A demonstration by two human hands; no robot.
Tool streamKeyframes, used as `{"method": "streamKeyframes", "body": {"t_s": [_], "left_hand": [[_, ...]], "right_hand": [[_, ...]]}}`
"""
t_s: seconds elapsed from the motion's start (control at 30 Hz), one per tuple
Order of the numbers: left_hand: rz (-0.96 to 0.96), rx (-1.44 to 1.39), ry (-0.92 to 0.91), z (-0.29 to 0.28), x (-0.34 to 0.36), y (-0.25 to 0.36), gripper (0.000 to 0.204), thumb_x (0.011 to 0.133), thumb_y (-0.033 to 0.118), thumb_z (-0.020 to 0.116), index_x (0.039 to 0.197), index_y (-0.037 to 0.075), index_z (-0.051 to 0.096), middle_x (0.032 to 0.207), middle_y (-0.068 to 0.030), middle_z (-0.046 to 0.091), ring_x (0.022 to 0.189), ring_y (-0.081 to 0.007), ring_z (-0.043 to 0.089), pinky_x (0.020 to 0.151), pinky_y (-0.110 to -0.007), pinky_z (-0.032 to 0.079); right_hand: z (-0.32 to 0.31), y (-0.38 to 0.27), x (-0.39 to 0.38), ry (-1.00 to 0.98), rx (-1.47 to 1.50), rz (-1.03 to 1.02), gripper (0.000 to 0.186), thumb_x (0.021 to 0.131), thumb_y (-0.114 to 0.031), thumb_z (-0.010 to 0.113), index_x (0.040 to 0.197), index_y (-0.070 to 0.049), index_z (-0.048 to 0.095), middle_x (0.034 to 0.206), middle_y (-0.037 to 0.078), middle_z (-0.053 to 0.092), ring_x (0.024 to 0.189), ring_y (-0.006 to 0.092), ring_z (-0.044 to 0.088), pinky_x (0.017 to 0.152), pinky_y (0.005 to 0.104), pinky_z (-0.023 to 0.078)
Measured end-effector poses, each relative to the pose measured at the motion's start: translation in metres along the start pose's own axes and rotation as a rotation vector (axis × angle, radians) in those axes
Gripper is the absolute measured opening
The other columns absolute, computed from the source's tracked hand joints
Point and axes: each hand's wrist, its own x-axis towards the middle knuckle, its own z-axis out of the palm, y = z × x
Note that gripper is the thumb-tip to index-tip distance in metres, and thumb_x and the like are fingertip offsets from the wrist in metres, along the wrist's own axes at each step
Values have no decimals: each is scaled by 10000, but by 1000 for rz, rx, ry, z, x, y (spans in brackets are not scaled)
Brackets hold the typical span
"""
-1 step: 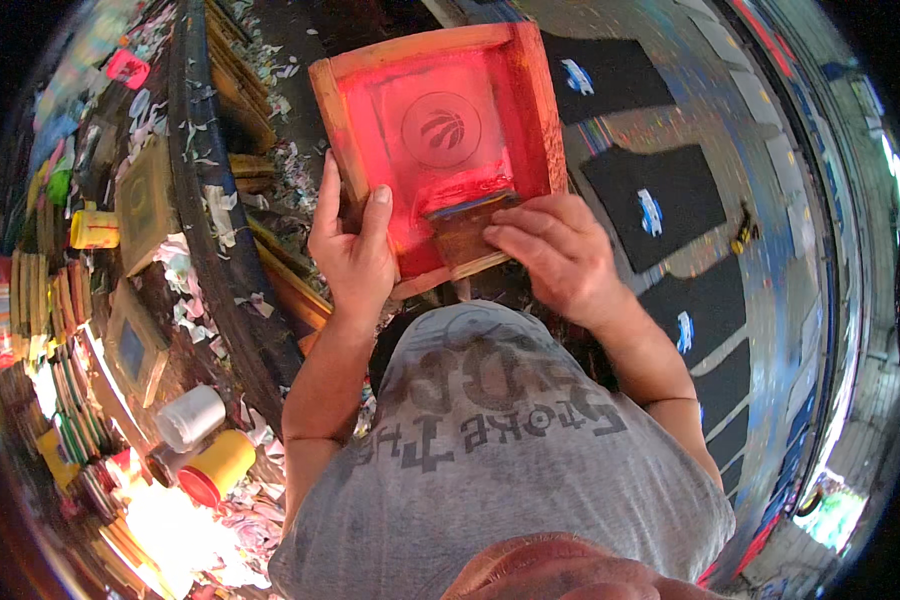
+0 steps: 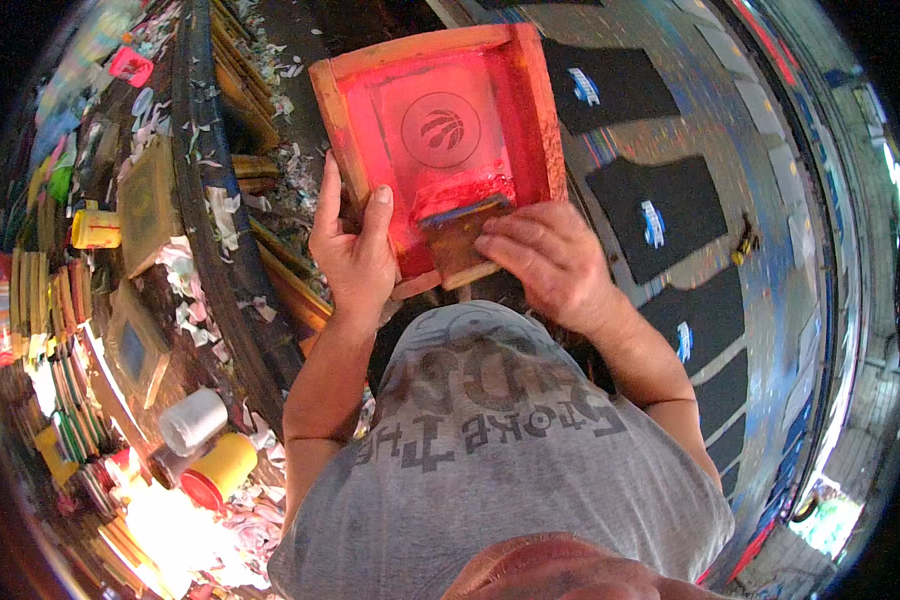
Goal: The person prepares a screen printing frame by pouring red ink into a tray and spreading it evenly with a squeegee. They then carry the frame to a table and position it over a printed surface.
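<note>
My left hand (image 2: 355,250) grips the lower left side of a wooden screen-printing frame (image 2: 425,45), its thumb lying along the inner edge. The red mesh carries a round emblem with a claw-marked ball. My right hand (image 2: 560,265) pinches a brown wooden squeegee (image 2: 462,248) near the frame's lower end. Along the far side of its blue-grey blade lies a thick ridge of wet red ink (image 2: 480,183). The frame is tilted up in front of my body, and its lower right corner is hidden behind my right hand.
Several black cloth pieces (image 2: 620,95) with blue-and-white prints lie on a long table at right. At left, beyond a dark table edge (image 2: 205,200), stand a yellow tub (image 2: 220,470), a white tub (image 2: 192,420), more wooden frames (image 2: 135,345) and scraps of paper.
The squeegee and my right hand have shifted slightly left and toward me. The frame and my left hand stay almost still. The black cloth pieces appear a little farther right.
</note>
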Motion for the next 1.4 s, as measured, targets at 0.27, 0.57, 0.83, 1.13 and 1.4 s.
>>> {"method": "streamKeyframes", "body": {"t_s": [0.27,0.57,0.83,1.13,1.4], "left_hand": [[65,-22,38,-5,147,-40,658,1081,22,734,1668,-90,459,1506,-160,684,1287,-173,681,1092,-338,556],[11,0,-13,-31,343,-79,710,1064,48,770,1672,-106,438,1469,-167,696,1263,-179,678,1093,-346,549],[-60,-19,-77,-39,488,-111,696,1073,66,763,1669,-102,447,1520,-179,673,1297,-191,669,1120,-351,544],[-73,-10,12,-35,664,-181,693,1075,68,766,1680,-71,459,1559,-168,650,1320,-202,670,1141,-343,535],[2,42,115,-44,836,-196,695,1081,96,773,1672,-89,457,1561,-172,649,1336,-202,671,1149,-351,538]], "right_hand": [[23,129,132,-18,156,200,333,897,16,777,1227,-26,761,1095,160,775,1031,407,725,894,483,607],[113,195,251,-117,103,197,434,825,85,739,1238,-37,793,1173,145,794,1080,367,741,970,475,602],[202,265,331,92,-45,165,373,854,-74,700,1209,-47,810,1202,120,808,1104,350,752,985,479,609],[271,416,456,47,3,83,412,800,-55,750,1206,-52,817,1193,115,809,1117,333,743,972,474,614],[313,556,612,7,75,-15,398,823,-46,744,1212,-68,822,1230,94,809,1116,326,731,995,457,600]]}}
